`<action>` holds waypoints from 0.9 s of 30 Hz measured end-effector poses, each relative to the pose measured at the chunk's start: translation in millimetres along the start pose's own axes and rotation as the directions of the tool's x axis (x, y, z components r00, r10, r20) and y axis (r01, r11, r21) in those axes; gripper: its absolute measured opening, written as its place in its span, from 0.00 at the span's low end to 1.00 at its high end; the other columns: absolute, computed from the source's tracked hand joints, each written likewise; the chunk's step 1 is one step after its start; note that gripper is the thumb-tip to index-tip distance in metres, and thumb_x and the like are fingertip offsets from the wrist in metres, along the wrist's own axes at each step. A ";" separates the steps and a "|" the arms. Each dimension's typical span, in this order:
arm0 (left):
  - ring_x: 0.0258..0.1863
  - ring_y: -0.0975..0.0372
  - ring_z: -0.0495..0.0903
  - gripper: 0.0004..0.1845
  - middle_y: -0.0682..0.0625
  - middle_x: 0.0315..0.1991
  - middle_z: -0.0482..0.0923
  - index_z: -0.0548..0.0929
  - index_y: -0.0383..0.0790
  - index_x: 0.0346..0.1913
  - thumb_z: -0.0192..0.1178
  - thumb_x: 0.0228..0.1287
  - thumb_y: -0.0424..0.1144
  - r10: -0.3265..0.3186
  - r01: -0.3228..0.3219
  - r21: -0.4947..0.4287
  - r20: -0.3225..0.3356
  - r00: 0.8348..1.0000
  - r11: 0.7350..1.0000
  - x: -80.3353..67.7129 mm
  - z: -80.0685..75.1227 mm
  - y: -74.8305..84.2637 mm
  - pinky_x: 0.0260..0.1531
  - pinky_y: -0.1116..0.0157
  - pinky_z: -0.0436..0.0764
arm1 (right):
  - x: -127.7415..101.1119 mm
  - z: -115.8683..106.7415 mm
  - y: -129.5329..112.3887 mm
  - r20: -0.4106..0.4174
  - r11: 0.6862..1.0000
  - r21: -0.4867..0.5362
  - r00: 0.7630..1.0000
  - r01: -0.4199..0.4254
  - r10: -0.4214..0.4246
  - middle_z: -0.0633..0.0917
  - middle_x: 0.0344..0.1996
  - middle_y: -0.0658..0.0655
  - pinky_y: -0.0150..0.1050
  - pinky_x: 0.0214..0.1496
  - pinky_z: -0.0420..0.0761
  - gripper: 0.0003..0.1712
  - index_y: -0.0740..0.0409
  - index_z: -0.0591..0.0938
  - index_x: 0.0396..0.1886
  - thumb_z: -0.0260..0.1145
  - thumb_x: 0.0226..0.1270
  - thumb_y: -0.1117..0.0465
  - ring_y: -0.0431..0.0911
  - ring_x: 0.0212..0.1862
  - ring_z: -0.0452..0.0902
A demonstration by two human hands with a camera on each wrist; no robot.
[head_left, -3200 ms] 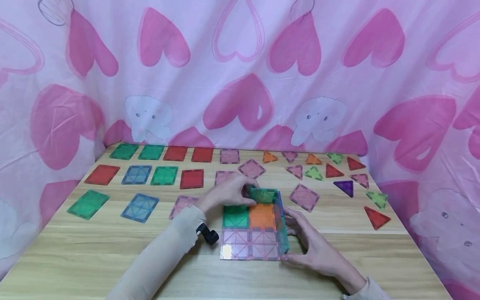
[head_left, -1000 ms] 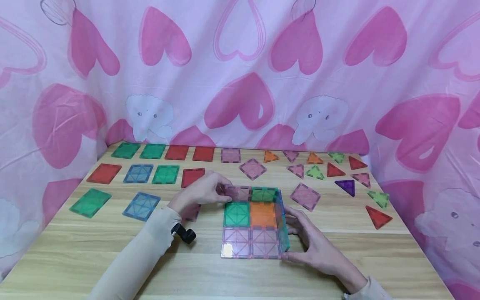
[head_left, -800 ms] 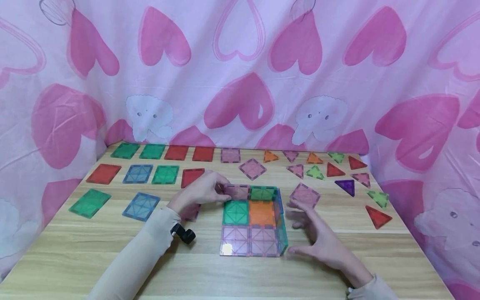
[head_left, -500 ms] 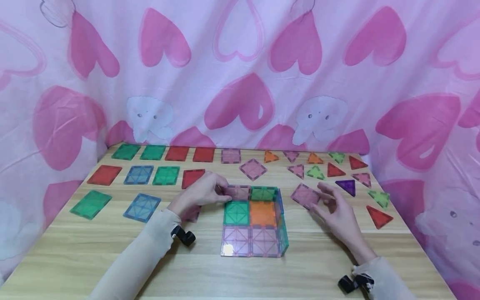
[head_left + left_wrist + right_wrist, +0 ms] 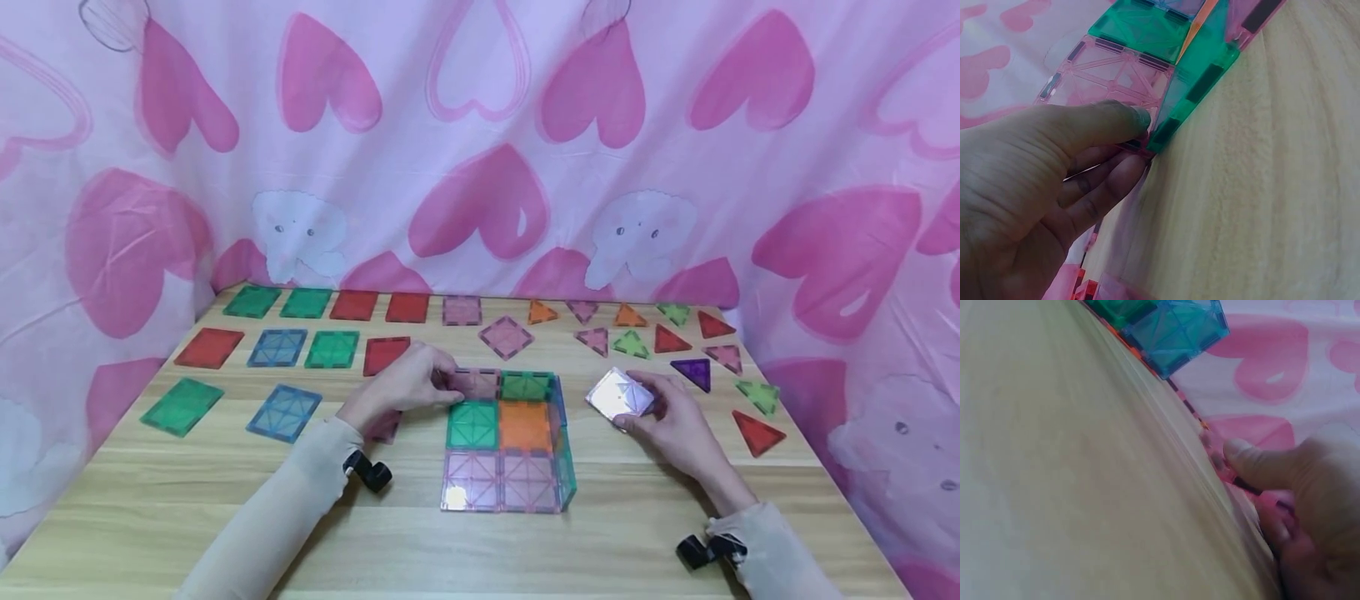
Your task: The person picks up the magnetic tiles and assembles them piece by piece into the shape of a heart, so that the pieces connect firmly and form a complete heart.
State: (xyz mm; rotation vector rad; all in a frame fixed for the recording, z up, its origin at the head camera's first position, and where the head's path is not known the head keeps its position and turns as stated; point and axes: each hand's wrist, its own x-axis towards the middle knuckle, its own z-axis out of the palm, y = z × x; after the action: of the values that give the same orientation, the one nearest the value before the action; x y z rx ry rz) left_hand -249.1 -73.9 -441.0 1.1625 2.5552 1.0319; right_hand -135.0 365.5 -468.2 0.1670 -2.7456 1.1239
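In the head view, a base of magnetic tiles lies flat mid-table: green [image 5: 472, 425], orange [image 5: 525, 426] and two pink squares [image 5: 471, 482]. Upright tiles edge it, a green one [image 5: 527, 386] and a pink one [image 5: 478, 384] at the back, a blue one [image 5: 558, 404] and a green one [image 5: 567, 471] on the right. My left hand [image 5: 411, 379] pinches the upright pink tile's outer edge, thumb on its inner face [image 5: 1110, 72]. To the right, my right hand [image 5: 678, 425] grips a glare-lit pink square tile [image 5: 618, 394] by its right side.
Loose square tiles, such as a blue one [image 5: 285, 412] and a red one [image 5: 208, 348], lie at the left and back. Small triangles, including a purple one [image 5: 692, 374], are spread at the back right. A heart-patterned curtain [image 5: 480, 200] encloses the wooden table [image 5: 480, 554].
A pink tile now stands beside the back green one, where my left hand moved leftward. My right hand left the right wall, reached right and took hold of a pink square, which now looks tilted.
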 end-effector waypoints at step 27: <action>0.31 0.65 0.74 0.14 0.61 0.30 0.83 0.87 0.50 0.26 0.82 0.66 0.37 0.000 0.000 0.026 -0.018 1.000 1.000 1.5 1.6 -2.8 0.34 0.67 0.74 | -70.5 25.9 -38.4 0.337 0.696 0.705 0.803 0.131 -0.492 0.84 0.40 0.60 0.47 0.39 0.78 0.19 0.59 0.86 0.48 0.72 0.66 0.83 0.53 0.41 0.78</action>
State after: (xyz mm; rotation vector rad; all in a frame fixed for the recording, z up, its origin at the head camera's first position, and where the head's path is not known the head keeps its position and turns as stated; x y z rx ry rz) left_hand -251.2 -73.3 -443.8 1.1650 2.5895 1.0169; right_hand -62.4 322.8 -474.1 1.1539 -2.3622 2.1190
